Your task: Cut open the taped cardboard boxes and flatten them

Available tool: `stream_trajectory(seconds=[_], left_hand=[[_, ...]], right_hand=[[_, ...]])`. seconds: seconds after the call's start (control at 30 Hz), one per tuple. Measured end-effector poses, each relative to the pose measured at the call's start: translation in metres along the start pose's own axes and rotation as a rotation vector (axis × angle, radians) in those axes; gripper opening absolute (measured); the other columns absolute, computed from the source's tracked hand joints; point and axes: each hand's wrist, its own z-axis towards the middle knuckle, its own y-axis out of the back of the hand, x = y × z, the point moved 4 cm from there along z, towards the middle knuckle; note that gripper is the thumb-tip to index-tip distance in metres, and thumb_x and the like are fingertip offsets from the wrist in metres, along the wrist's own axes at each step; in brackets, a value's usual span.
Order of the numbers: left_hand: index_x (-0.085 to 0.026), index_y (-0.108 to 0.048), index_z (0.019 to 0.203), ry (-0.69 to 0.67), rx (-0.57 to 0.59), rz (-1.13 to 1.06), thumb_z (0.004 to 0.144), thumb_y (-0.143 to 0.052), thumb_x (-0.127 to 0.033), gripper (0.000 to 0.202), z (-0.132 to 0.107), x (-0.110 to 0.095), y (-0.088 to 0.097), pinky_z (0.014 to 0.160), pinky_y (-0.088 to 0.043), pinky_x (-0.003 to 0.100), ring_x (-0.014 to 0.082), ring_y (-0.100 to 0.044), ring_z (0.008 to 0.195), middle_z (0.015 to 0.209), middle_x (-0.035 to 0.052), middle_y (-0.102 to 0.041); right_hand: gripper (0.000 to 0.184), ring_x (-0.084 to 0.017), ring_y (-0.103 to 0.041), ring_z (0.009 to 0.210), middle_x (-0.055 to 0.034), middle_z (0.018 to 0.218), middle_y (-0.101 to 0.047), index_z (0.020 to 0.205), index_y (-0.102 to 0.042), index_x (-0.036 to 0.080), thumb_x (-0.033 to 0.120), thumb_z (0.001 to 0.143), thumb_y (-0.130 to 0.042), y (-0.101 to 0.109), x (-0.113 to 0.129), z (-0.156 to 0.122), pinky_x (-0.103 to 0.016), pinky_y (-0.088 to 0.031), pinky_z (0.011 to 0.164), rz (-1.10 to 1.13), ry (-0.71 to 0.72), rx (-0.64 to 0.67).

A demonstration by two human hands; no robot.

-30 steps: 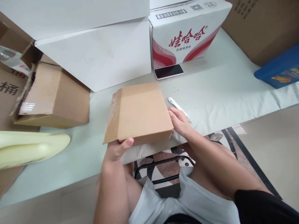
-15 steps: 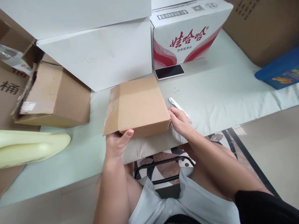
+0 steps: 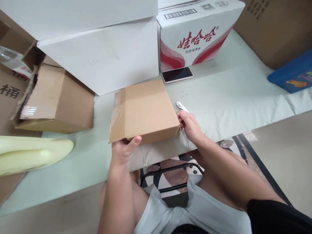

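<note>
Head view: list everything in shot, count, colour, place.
cardboard box: 1, brown, between the hands
slim tool: 1, white, partly behind right hand
phone: 1, black screen, before printed carton
printed carton: 1, white and red, back centre
white boxes: at least 2, stacked, back left
open carton: 1, brown, left
bottle: 1, clear, far left
large cartons: at least 2, brown, back right and far left
smooth object: 1, pale yellow, left
container: 1, blue, right edge
table: 1, pale green cover, beneath these
metal frame: 1, black, below table
floor: beige, part patterned
shorts: 1 pair, pale grey, bottom
sleeve: 1, black, lower right
left hand: 1, bare, box's near left corner
right hand: 1, bare, box's right side
</note>
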Motion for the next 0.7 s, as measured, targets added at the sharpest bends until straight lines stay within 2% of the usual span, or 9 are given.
stream_trajectory(seconds=[0.23,0.53,0.7], left_hand=[[-0.023,-0.061,0.131,-0.014,0.019,0.010,0.060,-0.084,-0.070,0.088,0.001,-0.011,-0.005,0.101,-0.058,0.045,0.0337,-0.067,0.122,0.118,0.0135,-0.074],[-0.021,-0.060,0.130,-0.036,0.072,0.071,0.066,-0.081,-0.067,0.081,-0.002,-0.013,-0.006,0.111,-0.052,0.048,0.0346,-0.061,0.132,0.124,0.0151,-0.071],[-0.021,-0.062,0.128,-0.031,0.071,0.091,0.065,-0.081,-0.067,0.080,-0.003,-0.010,-0.007,0.110,-0.053,0.048,0.0351,-0.062,0.130,0.123,0.0150,-0.071]], right_hand=[[0.035,-0.013,-0.043,0.061,0.0032,0.061,-0.047,0.066,-0.049,0.023,0.047,0.090,-0.057,-0.001,0.004,-0.002,-0.028,-0.035,0.058,-0.178,0.002,-0.019],[0.028,-0.016,-0.050,0.070,0.0017,0.069,-0.052,0.068,-0.049,0.022,0.039,0.091,-0.054,-0.004,-0.004,-0.001,-0.031,-0.042,0.069,-0.241,-0.015,0.008],[0.030,-0.018,-0.053,0.072,0.0001,0.068,-0.053,0.069,-0.050,0.024,0.039,0.096,-0.048,-0.008,-0.010,-0.002,-0.034,-0.050,0.076,-0.247,0.038,0.010]])
